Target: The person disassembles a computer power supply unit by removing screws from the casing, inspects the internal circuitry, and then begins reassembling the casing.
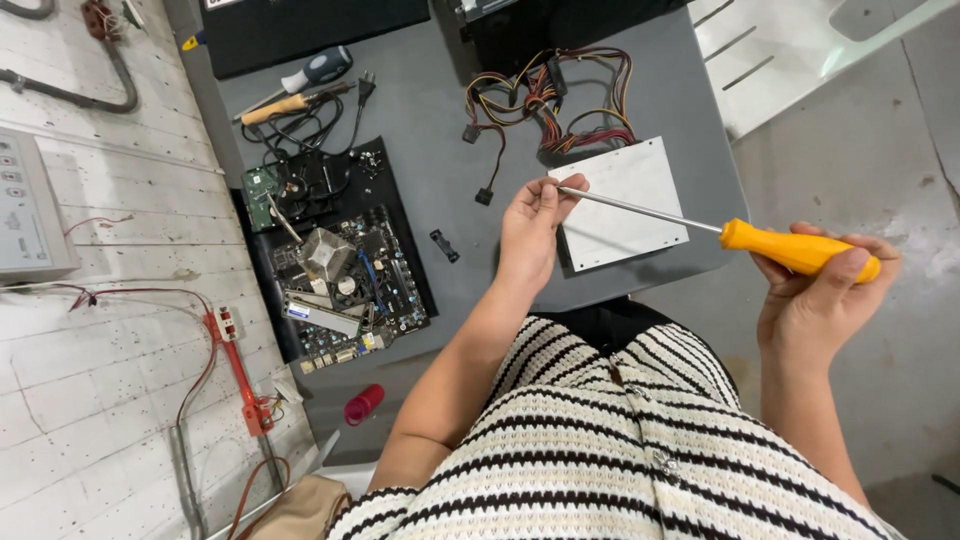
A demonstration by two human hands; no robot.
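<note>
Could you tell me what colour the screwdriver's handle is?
Orange; the handle shows best in the head view.

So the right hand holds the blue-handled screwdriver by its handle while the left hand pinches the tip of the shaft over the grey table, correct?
Not quite: the head view shows the screwdriver has an orange handle, not blue. The rest stands: the right hand holds the handle, and the left hand pinches the shaft's tip over the grey table.

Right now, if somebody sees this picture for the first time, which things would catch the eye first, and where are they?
First comes the long screwdriver with its bright orange handle, held across the middle: the right hand grips the handle and the left hand pinches the metal tip. Next is the bare motherboard lying on the grey table at the left. Behind the hands sits a tangle of coloured cables, next to a white metal plate.
</note>
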